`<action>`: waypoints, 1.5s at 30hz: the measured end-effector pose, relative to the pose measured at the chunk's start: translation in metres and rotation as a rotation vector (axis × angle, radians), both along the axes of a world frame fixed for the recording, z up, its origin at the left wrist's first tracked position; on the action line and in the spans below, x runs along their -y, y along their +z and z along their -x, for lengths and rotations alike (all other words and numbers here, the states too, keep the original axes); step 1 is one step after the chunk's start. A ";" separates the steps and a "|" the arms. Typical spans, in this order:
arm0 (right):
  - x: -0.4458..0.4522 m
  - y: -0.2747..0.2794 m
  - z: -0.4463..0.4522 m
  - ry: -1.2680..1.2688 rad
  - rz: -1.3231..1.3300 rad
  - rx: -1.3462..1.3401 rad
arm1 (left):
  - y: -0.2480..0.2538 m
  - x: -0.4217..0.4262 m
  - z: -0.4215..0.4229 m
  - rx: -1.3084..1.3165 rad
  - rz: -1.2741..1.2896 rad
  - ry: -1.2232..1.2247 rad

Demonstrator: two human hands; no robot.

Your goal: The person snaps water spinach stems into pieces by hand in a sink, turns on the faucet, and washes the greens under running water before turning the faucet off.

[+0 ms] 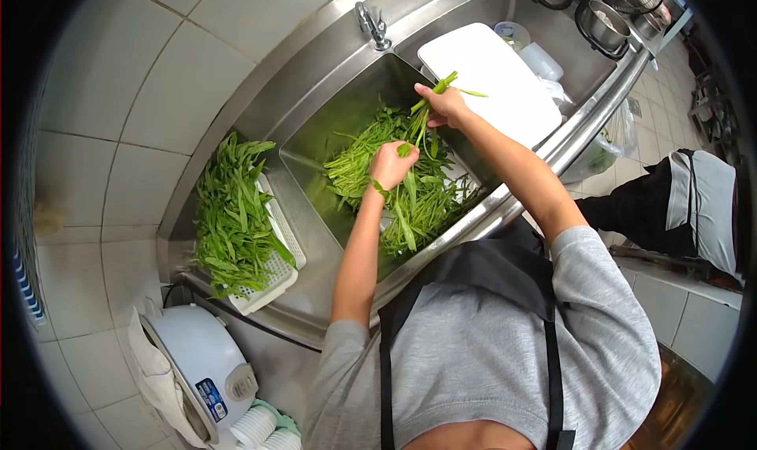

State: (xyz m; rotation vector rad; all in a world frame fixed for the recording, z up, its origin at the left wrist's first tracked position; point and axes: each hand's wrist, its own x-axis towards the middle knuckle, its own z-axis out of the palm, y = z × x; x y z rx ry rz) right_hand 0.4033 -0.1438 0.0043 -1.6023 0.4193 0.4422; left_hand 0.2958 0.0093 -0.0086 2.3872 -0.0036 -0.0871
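Greens (359, 166) lie in two heaps, with a bunch in hand

A large heap of long-stemmed greens fills much of the steel sink basin (311, 146), below the tap (372, 26). Above it, the right hand (444, 105) grasps a bunch of stems (415, 123), with cut or broken ends poking out past the fingers. The left hand (392, 166) is closed on greens lower down, apparently the same bunch, and a strip of leaf clings to that wrist.

To the left, a second, leafier heap (233, 217) rests on a white perforated tray (277, 280), some of it hanging over the edge. Judging by this split, the work looks partway along: one portion is set apart on the tray, while plenty in the basin seems left to go through. Whether the tray's portion is finished or waiting, I cannot tell. Something white shows under the basin heap, mostly hidden.

A white board (493, 79) lies across the neighbouring basin, beside a clear tub (512, 35) whose printed lid is too small to read. The pale rice cooker (189, 344) at lower left bears a blue label (211, 399); its lettering is illegible, and no brand can be made out.
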 end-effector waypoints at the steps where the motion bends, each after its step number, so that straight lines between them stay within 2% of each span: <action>1: 0.003 0.001 -0.002 0.012 0.098 -0.005 | 0.002 -0.004 0.001 0.001 0.076 -0.032; 4: 0.006 -0.012 -0.012 0.047 0.159 0.122 | 0.010 -0.012 0.003 0.006 0.244 -0.109; 7: 0.001 -0.020 -0.017 0.033 0.229 0.219 | 0.016 -0.015 0.002 -0.187 0.310 -0.073; 9: -0.006 -0.029 -0.019 -0.039 0.306 0.360 | 0.018 -0.015 0.002 -0.138 0.310 -0.076; 13: -0.010 -0.029 -0.017 -0.057 0.330 0.424 | 0.014 -0.014 0.000 0.011 0.261 -0.104; 19: -0.009 -0.016 -0.006 0.071 0.372 0.291 | 0.005 -0.008 -0.006 0.270 0.272 -0.051; 22: -0.016 -0.018 -0.001 0.061 0.414 0.361 | 0.011 -0.008 -0.008 0.034 0.370 -0.009; 25: -0.021 -0.012 0.007 0.048 0.389 0.382 | 0.011 -0.007 -0.011 -0.016 0.382 0.010; 29: -0.029 -0.003 0.027 -0.043 0.328 0.485 | -0.002 -0.006 -0.015 -0.041 0.562 0.283; 31: -0.040 0.005 0.044 -0.116 0.306 0.670 | -0.001 -0.004 -0.015 -0.129 0.709 0.477; 33: -0.051 -0.002 0.044 -0.077 0.301 0.770 | -0.004 -0.005 -0.011 -0.108 0.843 0.565; 35: -0.061 -0.006 0.045 -0.147 0.281 0.807 | -0.007 -0.013 -0.013 -0.081 0.916 0.680; 37: -0.061 0.002 0.044 -0.224 0.313 0.802 | -0.019 -0.038 -0.007 -0.079 0.843 0.862; 39: -0.053 0.009 0.036 -0.151 0.250 0.867 | -0.036 -0.068 0.010 0.000 0.888 0.926; 40: -0.045 -0.002 0.029 -0.023 0.407 0.784 | -0.035 -0.076 0.018 0.068 0.914 0.918; 41: -0.037 -0.022 0.023 0.125 0.385 0.713 | -0.035 -0.083 0.027 0.135 0.937 0.911; 43: -0.016 -0.050 0.035 0.503 0.417 0.662 | -0.039 -0.095 0.041 0.223 0.846 0.848; 45: 0.003 -0.095 0.052 1.102 0.704 0.184 | -0.050 -0.100 0.052 0.317 0.759 0.819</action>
